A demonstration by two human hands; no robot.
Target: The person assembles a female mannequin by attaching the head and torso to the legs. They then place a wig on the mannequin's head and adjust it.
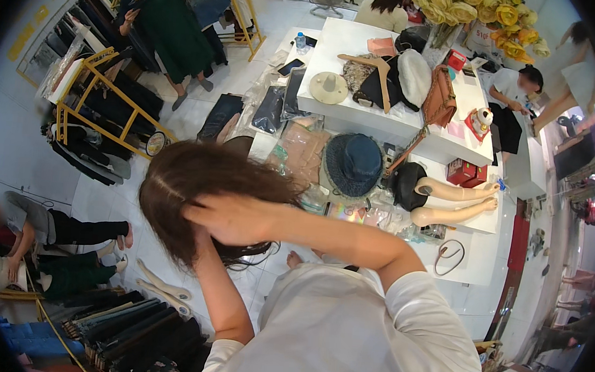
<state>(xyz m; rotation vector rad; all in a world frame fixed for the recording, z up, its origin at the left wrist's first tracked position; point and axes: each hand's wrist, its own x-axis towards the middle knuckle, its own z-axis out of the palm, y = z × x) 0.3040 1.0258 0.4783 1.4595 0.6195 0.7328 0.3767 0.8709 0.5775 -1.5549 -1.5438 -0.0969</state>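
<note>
A long dark-brown wig (204,172) with a parting along its top is held up in front of me, left of my body. My right hand (228,217) reaches across from the right and grips the hair on its near side, fingertips sunk among the strands. From below, my left hand (202,236) goes up into the wig; little more than the wrist shows, and the hair and my right hand hide its fingers. Loose strands hang beneath both hands and spread rightward toward the counter.
Beyond the wig stands a white counter (470,259) with a blue hat (356,164), mannequin arms (456,207), bagged clothes and a wooden hanger (383,79). Yellow clothes racks (109,98) line the left. A person holds a green garment (168,32); another sits low at left. Mannequin limbs (161,288) lie on the floor.
</note>
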